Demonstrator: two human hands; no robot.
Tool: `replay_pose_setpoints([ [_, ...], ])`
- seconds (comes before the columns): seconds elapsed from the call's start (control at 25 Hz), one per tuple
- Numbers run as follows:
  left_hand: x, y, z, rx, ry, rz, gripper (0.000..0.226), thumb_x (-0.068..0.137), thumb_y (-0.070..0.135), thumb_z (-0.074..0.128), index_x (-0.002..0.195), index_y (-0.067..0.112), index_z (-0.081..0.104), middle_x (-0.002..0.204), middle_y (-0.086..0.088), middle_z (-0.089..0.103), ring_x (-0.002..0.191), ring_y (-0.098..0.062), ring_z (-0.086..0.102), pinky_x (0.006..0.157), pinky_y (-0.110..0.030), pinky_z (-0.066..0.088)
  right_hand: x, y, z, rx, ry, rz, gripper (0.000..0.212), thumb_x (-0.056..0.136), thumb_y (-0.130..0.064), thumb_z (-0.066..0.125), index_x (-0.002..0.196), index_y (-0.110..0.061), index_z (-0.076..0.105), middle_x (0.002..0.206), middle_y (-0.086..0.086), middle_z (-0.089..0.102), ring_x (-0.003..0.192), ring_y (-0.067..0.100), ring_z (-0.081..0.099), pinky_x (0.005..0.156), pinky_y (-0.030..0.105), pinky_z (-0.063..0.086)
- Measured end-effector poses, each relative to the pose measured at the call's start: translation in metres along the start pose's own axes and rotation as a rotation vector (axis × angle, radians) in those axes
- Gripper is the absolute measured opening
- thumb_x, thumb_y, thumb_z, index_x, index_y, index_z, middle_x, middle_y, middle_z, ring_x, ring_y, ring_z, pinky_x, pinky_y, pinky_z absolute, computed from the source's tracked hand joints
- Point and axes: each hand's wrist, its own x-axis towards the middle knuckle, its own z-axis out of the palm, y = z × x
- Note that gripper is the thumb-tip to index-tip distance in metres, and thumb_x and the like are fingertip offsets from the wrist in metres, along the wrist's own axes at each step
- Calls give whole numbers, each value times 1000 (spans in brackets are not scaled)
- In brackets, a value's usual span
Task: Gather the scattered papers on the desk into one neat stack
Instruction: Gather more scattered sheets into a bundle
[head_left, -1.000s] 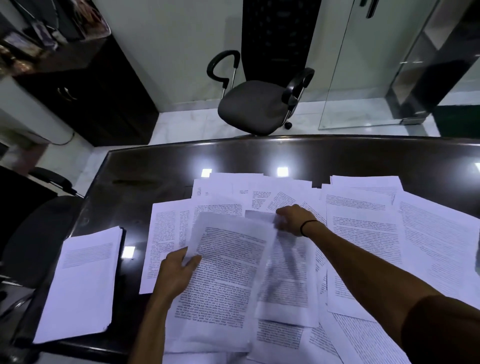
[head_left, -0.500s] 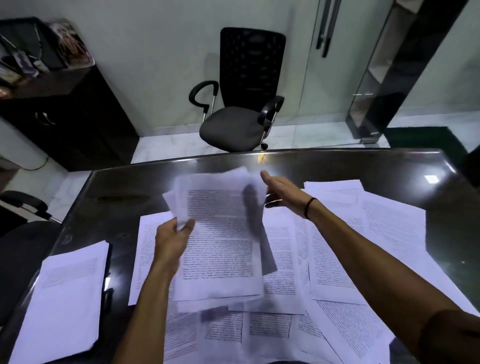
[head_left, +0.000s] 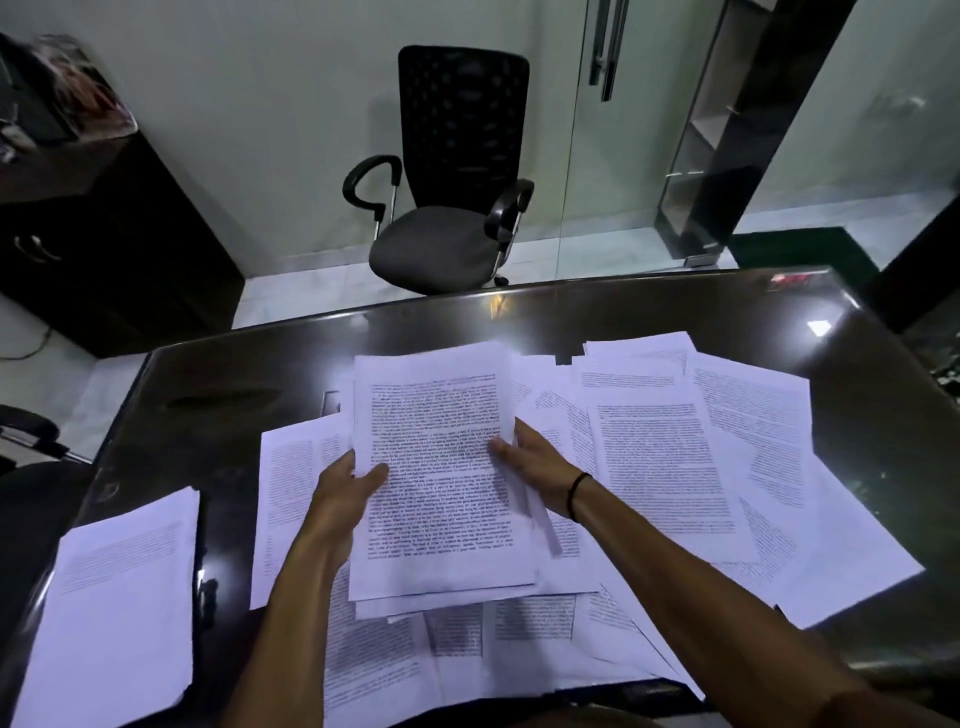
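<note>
I hold a bundle of printed sheets (head_left: 441, 467) lifted above the dark glossy desk (head_left: 218, 395). My left hand (head_left: 343, 493) grips its left edge, thumb on top. My right hand (head_left: 535, 467) holds the right edge, thumb on the page and fingers behind. Many loose printed papers (head_left: 701, 457) lie spread and overlapping across the desk under and to the right of the bundle. More sheets (head_left: 296, 499) lie to the left of my left hand. A separate neat stack (head_left: 114, 608) rests at the desk's left front corner.
A black office chair (head_left: 447, 208) stands beyond the far edge of the desk. A dark cabinet (head_left: 93, 244) is at the back left, glass doors (head_left: 649, 156) at the back right. Another chair's arm (head_left: 31, 431) shows at the left.
My right hand came back from the far papers and took the bundle's right edge. The bundle, held by my left hand alone before, is now held in both hands and looks squarer.
</note>
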Motion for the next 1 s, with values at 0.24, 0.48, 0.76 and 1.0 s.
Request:
replay_pose_setpoints([
  [0.24, -9, -21, -13, -112, 170, -58, 23, 98, 8, 61, 120, 16, 65, 109, -4, 72, 98, -26, 68, 76, -35, 56, -3, 44, -19, -946, 578, 415, 61, 73, -62, 71, 120, -31, 48, 137, 1, 39, 129, 29, 37, 96, 52, 43],
  [0.48, -5, -37, -40, -120, 244, -83, 20, 98, 5, 60, 113, 16, 66, 107, -5, 72, 97, -28, 68, 87, -42, 55, -12, 74, -33, -786, 653, 518, 98, 64, -32, 91, 139, -16, 30, 133, 18, 45, 113, 42, 56, 85, 46, 53],
  [0.76, 1, -41, -77, 129, 416, 3, 20, 91, 18, 64, 109, 18, 72, 106, -1, 75, 95, -29, 71, 90, -52, 58, -6, 66, -65, -428, 458, 303, 35, 84, -21, 76, 115, -5, 70, 111, 12, 71, 100, 28, 66, 87, 37, 57],
  [1.0, 14, -29, -94, 254, 475, 48, 32, 82, 27, 60, 112, 23, 70, 106, 3, 75, 96, -26, 71, 90, -49, 59, -2, 15, -54, -123, 240, 131, 13, 90, -6, 68, 99, -14, 73, 107, 10, 74, 98, 27, 71, 84, 32, 59],
])
